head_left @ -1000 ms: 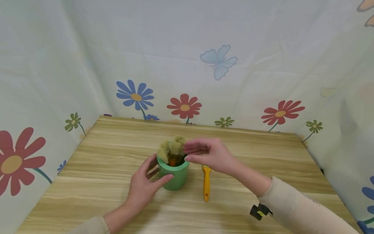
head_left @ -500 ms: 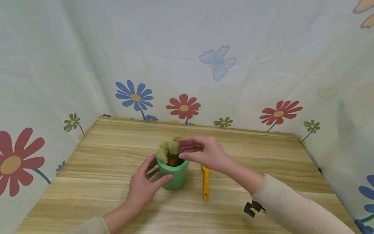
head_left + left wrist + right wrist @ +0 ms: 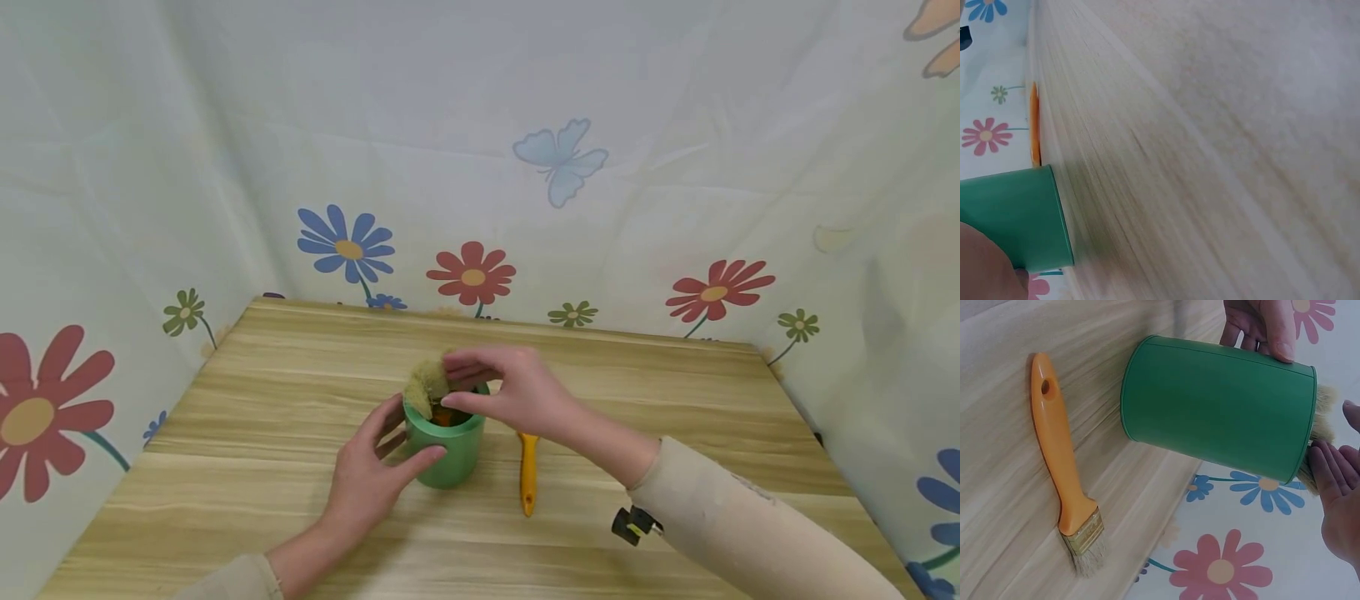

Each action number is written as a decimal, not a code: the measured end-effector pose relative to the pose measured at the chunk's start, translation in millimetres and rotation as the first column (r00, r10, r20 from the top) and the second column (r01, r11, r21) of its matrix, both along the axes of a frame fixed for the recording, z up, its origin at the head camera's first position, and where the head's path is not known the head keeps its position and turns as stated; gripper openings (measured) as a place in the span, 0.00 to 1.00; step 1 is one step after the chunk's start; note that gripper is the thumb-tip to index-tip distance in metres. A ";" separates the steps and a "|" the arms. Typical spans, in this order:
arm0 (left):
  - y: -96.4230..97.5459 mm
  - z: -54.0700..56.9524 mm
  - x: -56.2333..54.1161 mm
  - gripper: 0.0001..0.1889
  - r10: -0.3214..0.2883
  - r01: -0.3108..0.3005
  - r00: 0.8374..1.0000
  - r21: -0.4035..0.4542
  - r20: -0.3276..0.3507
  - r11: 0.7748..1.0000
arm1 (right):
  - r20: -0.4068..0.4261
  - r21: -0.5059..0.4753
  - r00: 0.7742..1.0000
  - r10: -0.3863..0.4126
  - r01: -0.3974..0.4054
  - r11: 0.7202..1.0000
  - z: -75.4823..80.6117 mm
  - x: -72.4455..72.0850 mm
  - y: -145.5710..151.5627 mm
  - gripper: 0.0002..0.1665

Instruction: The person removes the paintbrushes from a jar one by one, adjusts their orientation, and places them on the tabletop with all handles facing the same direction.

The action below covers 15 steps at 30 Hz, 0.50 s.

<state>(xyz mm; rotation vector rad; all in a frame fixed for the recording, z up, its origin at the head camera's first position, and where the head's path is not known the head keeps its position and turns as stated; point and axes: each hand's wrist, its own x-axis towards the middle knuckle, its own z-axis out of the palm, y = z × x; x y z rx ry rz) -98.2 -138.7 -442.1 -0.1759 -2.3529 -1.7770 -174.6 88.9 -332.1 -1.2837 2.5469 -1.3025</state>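
Note:
A green cylindrical holder (image 3: 450, 462) stands upright on the table, with several paintbrushes (image 3: 422, 392) in it, pale bristles up. My left hand (image 3: 365, 482) holds its left side, the thumb across the front and fingers behind. Over the rim on the right is my right hand (image 3: 521, 392), fingers nearly straight and touching the bristles, thumb apart below. In the right wrist view, bristles (image 3: 1322, 428) show beside that hand (image 3: 1340, 506). The brush handles inside are mostly hidden by the holder wall and right hand.
A loose paintbrush with an orange handle (image 3: 528, 479) lies right of the holder; its bristles (image 3: 1089, 557) show in the right wrist view. The wooden table (image 3: 660, 400) meets a flowered cloth backdrop (image 3: 420, 167) at its far edge. A small black device (image 3: 633, 525) hangs at the right sleeve.
My right hand has moved left across the top of the holder, and the visible bristles have bunched toward the left. The left hand and holder have stayed put.

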 end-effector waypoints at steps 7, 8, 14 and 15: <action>0.3 -0.1 -0.8 0.43 0.001 -0.001 1.000 -0.004 -0.004 1.000 | -0.067 0.065 0.998 0.023 -0.018 0.998 5.6 -3.1 -6.7 0.31; 0.5 0.0 -1.2 0.43 0.000 0.000 1.000 -0.004 -0.004 1.000 | -0.069 0.072 0.997 0.025 -0.020 0.997 6.0 -3.8 -7.5 0.30; 1.6 -0.5 -3.1 0.41 -0.004 0.004 1.000 -0.008 -0.029 1.000 | -0.102 0.102 0.994 0.048 -0.037 0.994 4.0 -7.9 -9.5 0.26; 1.6 -0.7 -3.2 0.41 -0.004 0.004 0.999 -0.009 -0.032 1.000 | -0.111 0.103 0.992 0.052 -0.041 0.994 3.6 -8.3 -9.8 0.25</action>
